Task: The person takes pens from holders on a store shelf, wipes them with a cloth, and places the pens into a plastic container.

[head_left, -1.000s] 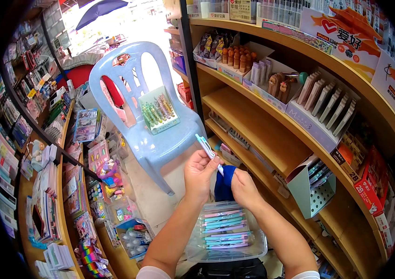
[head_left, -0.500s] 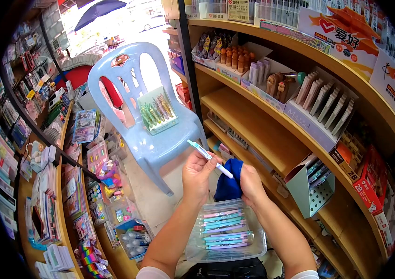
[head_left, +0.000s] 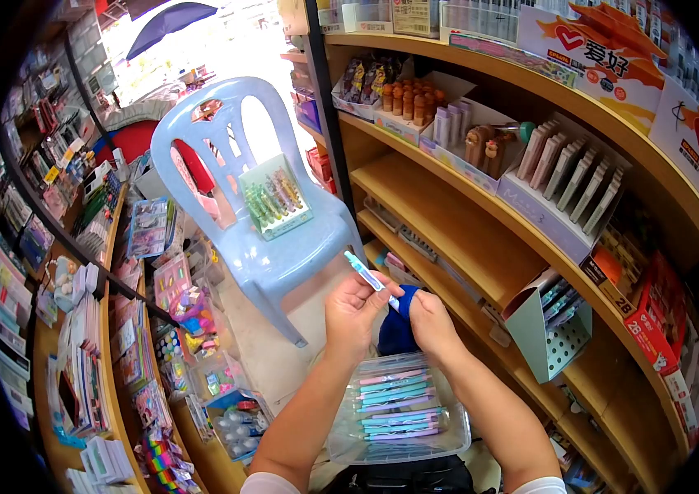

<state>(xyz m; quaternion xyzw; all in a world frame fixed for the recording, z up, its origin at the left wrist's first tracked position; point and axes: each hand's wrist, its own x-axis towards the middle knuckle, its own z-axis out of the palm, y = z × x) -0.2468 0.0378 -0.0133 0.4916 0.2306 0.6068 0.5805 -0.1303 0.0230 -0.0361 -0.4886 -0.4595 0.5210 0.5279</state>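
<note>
My left hand [head_left: 353, 317] pinches a white pen with a light-blue end [head_left: 368, 274] between thumb and fingers. The pen is tilted, its upper end pointing up and left. In my right hand [head_left: 438, 328] is a dark blue cloth [head_left: 397, 333], bunched around or against the pen's lower end; how far it wraps cannot be told. Below both hands sits a clear plastic box [head_left: 403, 455]. Inside lie several pastel pens [head_left: 399, 393] in pink, turquoise and lilac, roughly parallel.
Ahead stands a blue plastic chair [head_left: 275, 276] bearing a display box of pens [head_left: 275, 198]. Wooden shelving [head_left: 448, 218] runs along the right, with a spotted pale-green box [head_left: 549, 337] of pens tilted on it. Crowded stationery shelves [head_left: 110, 329] line the left.
The cloth and my right hand have moved left onto the pen's lower end, which now shows less. The pen points up a little more steeply. The view shifted slightly.
</note>
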